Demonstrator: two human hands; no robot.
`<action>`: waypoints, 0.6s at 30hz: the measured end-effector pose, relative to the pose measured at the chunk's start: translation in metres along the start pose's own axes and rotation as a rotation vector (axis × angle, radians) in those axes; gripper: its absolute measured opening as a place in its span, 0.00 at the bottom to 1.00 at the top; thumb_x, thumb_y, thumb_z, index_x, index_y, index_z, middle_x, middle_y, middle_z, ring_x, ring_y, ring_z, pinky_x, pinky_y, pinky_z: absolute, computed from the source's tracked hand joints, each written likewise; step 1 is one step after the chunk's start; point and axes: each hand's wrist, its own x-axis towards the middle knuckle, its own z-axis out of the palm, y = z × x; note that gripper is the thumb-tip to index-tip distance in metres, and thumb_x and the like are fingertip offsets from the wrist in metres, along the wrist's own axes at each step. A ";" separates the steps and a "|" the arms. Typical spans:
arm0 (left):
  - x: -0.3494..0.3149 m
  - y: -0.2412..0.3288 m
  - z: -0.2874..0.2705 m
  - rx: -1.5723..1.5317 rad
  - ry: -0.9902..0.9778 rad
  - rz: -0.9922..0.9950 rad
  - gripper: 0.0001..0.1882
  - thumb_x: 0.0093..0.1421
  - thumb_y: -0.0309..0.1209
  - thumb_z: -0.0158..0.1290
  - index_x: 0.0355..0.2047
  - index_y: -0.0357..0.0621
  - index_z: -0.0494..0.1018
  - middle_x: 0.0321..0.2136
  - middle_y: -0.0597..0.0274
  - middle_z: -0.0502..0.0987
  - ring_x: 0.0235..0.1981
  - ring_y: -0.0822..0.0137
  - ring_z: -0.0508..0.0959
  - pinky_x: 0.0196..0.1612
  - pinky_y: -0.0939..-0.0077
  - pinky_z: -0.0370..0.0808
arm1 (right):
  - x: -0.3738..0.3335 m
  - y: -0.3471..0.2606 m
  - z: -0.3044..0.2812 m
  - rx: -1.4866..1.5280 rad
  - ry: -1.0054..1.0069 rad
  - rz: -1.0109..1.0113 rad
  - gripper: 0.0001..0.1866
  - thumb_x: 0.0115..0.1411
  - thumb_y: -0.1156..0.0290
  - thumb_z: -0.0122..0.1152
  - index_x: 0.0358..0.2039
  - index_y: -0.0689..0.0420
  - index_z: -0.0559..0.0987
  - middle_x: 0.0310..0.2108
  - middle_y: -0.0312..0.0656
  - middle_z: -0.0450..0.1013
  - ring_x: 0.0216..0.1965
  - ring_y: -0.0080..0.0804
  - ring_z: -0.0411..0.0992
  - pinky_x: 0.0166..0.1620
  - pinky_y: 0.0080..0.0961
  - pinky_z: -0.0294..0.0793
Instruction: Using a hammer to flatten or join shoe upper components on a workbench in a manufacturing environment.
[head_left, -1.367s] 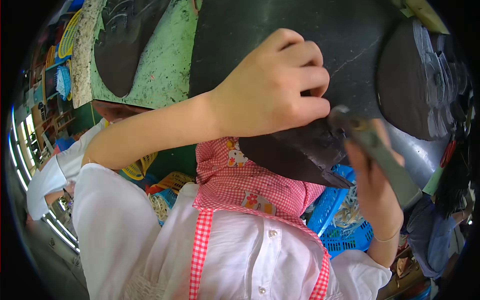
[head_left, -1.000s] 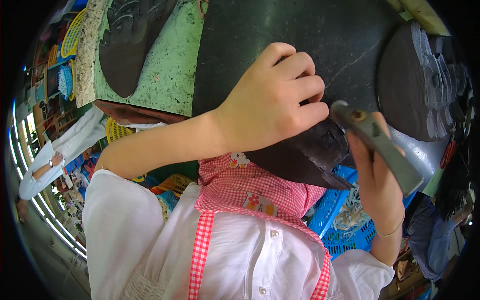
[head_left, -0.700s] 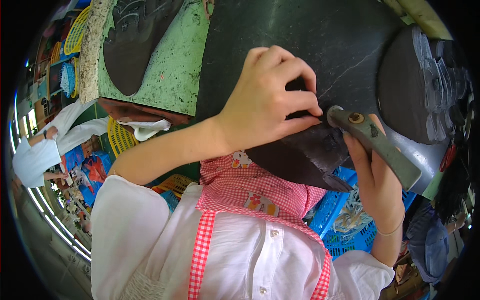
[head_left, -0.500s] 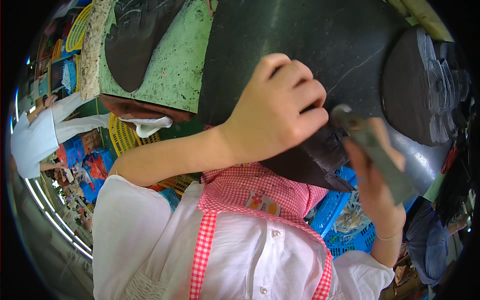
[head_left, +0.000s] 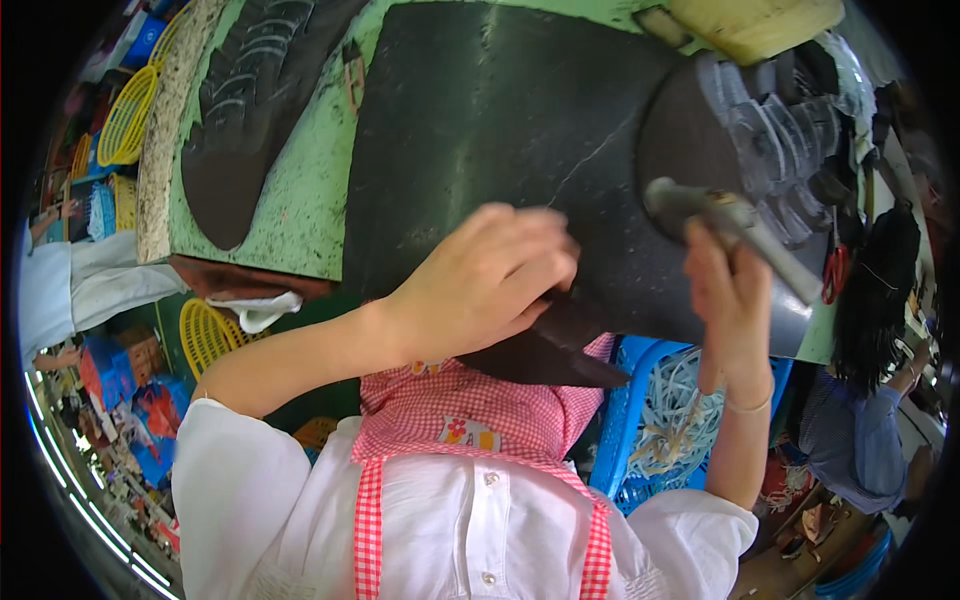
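Note:
My left hand point(head_left: 490, 285), fingers bent and slightly blurred, is closed on a dark brown leather-like piece point(head_left: 555, 350) at the near edge of a black work slab point(head_left: 480, 130). The piece's pointed end hangs past that edge, above my lap. Fingertips and the upper part of the piece are hidden under the hand. To the right, my right hand point(head_left: 735, 310) grips a hammer, its grey metal head point(head_left: 755, 232) raised above the slab. The hammer's rounded end points left, close to a stack of dark pieces point(head_left: 685, 140); most of its handle is hidden by my hand.
More overlapping dark pieces point(head_left: 230, 165) lie on the green tabletop at left. A blue basket point(head_left: 615, 410) of pale strips stands below the slab. Red-handled scissors point(head_left: 835, 272) are at the right edge, a yellow bundle point(head_left: 755, 25) at the back. Other people are at both sides.
The view has shifted, showing more of the slab's back. My left hand has moved lower and left with the dark piece. The hammer stays raised in my right hand, its head tilted flatter.

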 end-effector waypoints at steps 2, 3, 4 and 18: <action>-0.010 -0.004 -0.009 -0.281 -0.214 -0.176 0.20 0.46 0.27 0.62 0.41 0.44 0.69 0.44 0.56 0.70 0.45 0.57 0.73 0.47 0.65 0.69 | 0.010 0.010 -0.032 -0.059 0.097 -0.213 0.08 0.64 0.72 0.50 0.40 0.62 0.75 0.21 0.28 0.63 0.19 0.12 0.57 0.20 0.11 0.52; -0.011 -0.011 -0.020 -0.351 0.010 -0.301 0.19 0.47 0.27 0.61 0.40 0.44 0.70 0.44 0.55 0.70 0.41 0.58 0.75 0.44 0.68 0.71 | 0.018 0.022 -0.049 -0.062 0.191 -0.300 0.08 0.64 0.72 0.51 0.40 0.61 0.75 0.20 0.28 0.63 0.18 0.12 0.59 0.19 0.10 0.53; -0.005 -0.020 -0.035 -0.431 0.231 -0.415 0.17 0.48 0.28 0.60 0.39 0.44 0.70 0.44 0.55 0.70 0.38 0.58 0.77 0.41 0.71 0.74 | 0.022 0.031 -0.069 -0.070 0.296 -0.379 0.09 0.64 0.71 0.51 0.39 0.61 0.75 0.19 0.28 0.64 0.18 0.13 0.61 0.19 0.09 0.55; 0.252 0.018 0.102 0.239 -0.010 -0.005 0.38 0.42 0.57 0.59 0.48 0.44 0.73 0.48 0.49 0.71 0.53 0.49 0.64 0.55 0.50 0.59 | 0.128 0.090 -0.163 0.110 0.257 -0.294 0.20 0.66 0.66 0.48 0.53 0.66 0.69 0.49 0.49 0.72 0.49 0.35 0.72 0.52 0.25 0.69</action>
